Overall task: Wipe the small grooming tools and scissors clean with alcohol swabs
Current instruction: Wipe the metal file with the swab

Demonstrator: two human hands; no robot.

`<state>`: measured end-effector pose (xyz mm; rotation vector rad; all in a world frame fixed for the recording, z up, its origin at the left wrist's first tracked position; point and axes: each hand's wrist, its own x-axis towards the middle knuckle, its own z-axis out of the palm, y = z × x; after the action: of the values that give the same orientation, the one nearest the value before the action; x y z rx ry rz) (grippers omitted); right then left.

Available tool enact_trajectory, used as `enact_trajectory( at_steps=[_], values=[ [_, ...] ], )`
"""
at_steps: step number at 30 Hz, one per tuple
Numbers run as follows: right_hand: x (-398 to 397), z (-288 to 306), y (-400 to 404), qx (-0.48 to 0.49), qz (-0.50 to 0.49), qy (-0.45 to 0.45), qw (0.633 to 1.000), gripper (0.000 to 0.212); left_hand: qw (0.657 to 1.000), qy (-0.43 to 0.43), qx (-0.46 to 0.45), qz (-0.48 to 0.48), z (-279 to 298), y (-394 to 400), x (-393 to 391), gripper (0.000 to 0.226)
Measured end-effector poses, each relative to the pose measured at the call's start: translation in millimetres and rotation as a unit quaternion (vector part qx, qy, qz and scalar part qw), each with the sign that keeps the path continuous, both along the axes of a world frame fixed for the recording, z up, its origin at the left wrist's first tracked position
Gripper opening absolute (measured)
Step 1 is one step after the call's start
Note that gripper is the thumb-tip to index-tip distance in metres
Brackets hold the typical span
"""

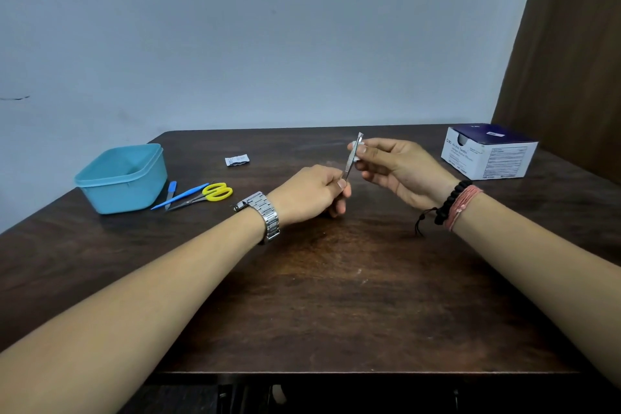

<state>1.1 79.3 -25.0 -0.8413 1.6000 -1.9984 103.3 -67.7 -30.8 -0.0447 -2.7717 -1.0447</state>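
My left hand [312,195] pinches the lower end of a slim metal nail file [351,161], held upright and tilted above the table's middle. My right hand [393,166] pinches a small white alcohol swab [359,147] against the file's upper part. Yellow-handled scissors [208,195] lie on the table to the left, beside a thin blue stick tool [183,198] and a small blue-handled tool [171,190].
A light-blue plastic tub [100,183] stands at the left of the dark wooden table [319,296]. A torn swab wrapper [237,160] lies behind the scissors. A white and navy swab box [489,151] sits at the back right. A brown curtain hangs on the right.
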Motion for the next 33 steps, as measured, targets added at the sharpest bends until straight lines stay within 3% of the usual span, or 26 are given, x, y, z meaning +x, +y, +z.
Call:
enact_trajectory(
  at_steps=[3, 10, 13, 18, 24, 27, 33],
  values=[
    [0.0, -2.0, 1.0, 0.029, 0.031, -0.013, 0.999, 0.020, 0.995, 0.017, -0.096, 0.024, 1.2, -2.9, -1.1, 0.031],
    [-1.7, 2.6, 1.4, -0.033, 0.005, -0.009, 0.999, 0.016, 0.983, 0.002, -0.172, 0.057, 2.7, -7.3, -1.7, 0.030],
    [-4.2, 2.4, 4.2, -0.019, 0.035, -0.047, 0.998, 0.017, 0.947, 0.025, -0.298, 0.114, 7.2, -6.9, 4.5, 0.021],
    [-5.0, 5.2, 5.5, 0.007, 0.054, -0.081, 0.995, 0.023, 0.887, 0.044, -0.434, 0.152, 14.3, -4.6, 11.6, 0.030],
    [-9.6, 7.2, 8.8, 0.040, 0.053, -0.101, 0.993, 0.024, 0.835, 0.067, -0.527, 0.144, 13.5, -1.7, 11.9, 0.027],
    [-9.0, 3.4, 7.5, 0.067, 0.047, -0.062, 0.995, 0.020, 0.815, 0.070, -0.559, 0.137, 10.9, 0.8, 10.4, 0.021],
    [-5.3, -1.1, 4.2, 0.106, 0.034, 0.017, 0.994, 0.036, 0.792, 0.061, -0.591, 0.141, 6.7, 10.5, 7.9, 0.019]
  ],
)
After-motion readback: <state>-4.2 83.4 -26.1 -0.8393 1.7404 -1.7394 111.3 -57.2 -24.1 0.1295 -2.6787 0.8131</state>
